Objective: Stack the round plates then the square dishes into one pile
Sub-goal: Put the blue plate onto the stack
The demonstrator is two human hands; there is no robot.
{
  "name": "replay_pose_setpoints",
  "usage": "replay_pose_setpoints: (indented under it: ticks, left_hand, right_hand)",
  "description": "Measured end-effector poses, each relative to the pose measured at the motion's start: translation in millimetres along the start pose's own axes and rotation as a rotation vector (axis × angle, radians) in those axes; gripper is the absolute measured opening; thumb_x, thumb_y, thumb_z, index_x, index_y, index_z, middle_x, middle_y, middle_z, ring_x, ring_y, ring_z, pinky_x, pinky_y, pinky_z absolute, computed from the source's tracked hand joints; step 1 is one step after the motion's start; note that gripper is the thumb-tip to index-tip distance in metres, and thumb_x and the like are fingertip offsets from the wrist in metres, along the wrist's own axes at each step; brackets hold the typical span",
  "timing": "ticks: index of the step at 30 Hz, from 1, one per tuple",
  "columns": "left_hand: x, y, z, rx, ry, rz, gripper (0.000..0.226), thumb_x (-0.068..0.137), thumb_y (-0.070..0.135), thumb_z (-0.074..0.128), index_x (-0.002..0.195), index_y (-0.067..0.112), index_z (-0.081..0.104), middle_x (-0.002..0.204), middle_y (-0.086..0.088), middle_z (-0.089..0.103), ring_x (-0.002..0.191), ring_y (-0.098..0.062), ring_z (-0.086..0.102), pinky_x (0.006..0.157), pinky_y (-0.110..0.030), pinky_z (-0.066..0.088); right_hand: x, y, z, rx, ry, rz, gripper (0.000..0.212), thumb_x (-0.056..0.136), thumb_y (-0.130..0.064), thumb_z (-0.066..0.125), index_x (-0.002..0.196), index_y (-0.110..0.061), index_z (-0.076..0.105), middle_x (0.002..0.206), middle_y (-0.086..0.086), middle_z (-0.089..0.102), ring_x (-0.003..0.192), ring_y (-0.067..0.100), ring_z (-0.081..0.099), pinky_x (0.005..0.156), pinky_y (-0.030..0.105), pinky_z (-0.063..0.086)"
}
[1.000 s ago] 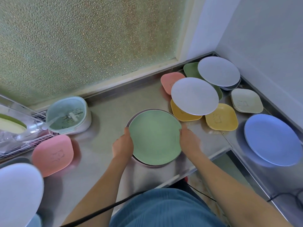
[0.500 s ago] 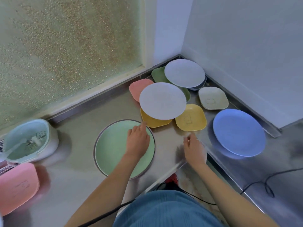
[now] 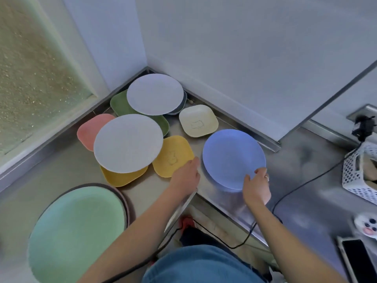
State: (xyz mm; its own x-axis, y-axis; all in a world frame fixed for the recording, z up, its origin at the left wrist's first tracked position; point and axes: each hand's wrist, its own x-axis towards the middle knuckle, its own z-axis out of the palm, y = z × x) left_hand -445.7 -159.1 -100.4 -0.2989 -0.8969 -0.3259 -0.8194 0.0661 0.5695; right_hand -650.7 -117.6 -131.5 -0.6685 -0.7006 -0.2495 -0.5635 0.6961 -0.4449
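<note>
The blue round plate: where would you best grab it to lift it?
Probably by its rim, from the near side. The blue round plate lies flat, so only the thin edge offers a hold. The right hand already touches the near rim; the left hand is beside its left edge.

No text, brand or number can be read; only a small embossed outline figure, not letters, shows on the cream square dish [image 3: 198, 120] and the yellow square dish [image 3: 173, 155].
</note>
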Motion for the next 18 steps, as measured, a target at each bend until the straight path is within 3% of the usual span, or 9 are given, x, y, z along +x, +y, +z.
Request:
replay_pose_setpoints:
  ticks: [5, 9, 12, 15, 18]
  left_hand:
    - [31, 20, 12, -0.189, 0.038, -0.174, 0.027, 0.089, 0.011, 0.042, 0.115, 0.008, 0.034, 0.082, -0.016, 0.062, 0.073, -0.034, 0.061, 0.061, -0.044, 0.046]
    - [44, 22, 16, -0.330, -0.036, -0.286, 0.020, 0.089, 0.011, 0.040, 0.105, 0.017, 0.031, 0.075, -0.017, 0.070, 0.056, -0.028, 0.064, 0.063, -0.043, 0.057]
    - [48, 23, 17, -0.342, -0.080, -0.303, 0.016, 0.089, 0.012, 0.041, 0.105, 0.014, 0.039, 0.068, -0.009, 0.068, 0.049, -0.019, 0.063, 0.060, -0.038, 0.058]
    - [50, 25, 17, -0.335, -0.066, -0.321, 0.016, 0.089, 0.015, 0.042, 0.105, 0.013, 0.045, 0.066, -0.008, 0.068, 0.048, -0.019, 0.065, 0.059, -0.037, 0.058]
    - [45, 27, 12, -0.343, -0.026, -0.310, 0.015, 0.089, 0.019, 0.042, 0.103, 0.014, 0.046, 0.069, -0.012, 0.071, 0.058, -0.027, 0.070, 0.060, -0.038, 0.058]
  right_hand:
    - [15, 11, -9, 0.132, -0.046, 0.121, 0.033, 0.089, -0.014, 0.047, 0.117, -0.016, 0.030, 0.125, 0.014, 0.045, 0.071, 0.033, 0.053, 0.062, 0.038, 0.041]
    - [19, 14, -9, 0.285, -0.151, 0.129, 0.038, 0.089, -0.014, 0.041, 0.115, -0.034, 0.023, 0.103, 0.014, 0.058, 0.073, 0.037, 0.061, 0.063, 0.054, 0.057]
    - [19, 13, -11, 0.391, -0.169, 0.169, 0.045, 0.088, -0.017, 0.043, 0.119, -0.041, 0.023, 0.096, 0.010, 0.059, 0.074, 0.032, 0.063, 0.056, 0.049, 0.059]
    - [21, 15, -17, 0.499, -0.130, 0.243, 0.051, 0.089, -0.015, 0.045, 0.131, -0.034, 0.026, 0.092, 0.004, 0.057, 0.076, 0.031, 0.064, 0.055, 0.040, 0.058]
    - [20, 17, -21, 0.518, -0.125, 0.224, 0.036, 0.092, -0.017, 0.044, 0.128, -0.023, 0.039, 0.085, -0.007, 0.053, 0.074, 0.028, 0.065, 0.062, 0.044, 0.059]
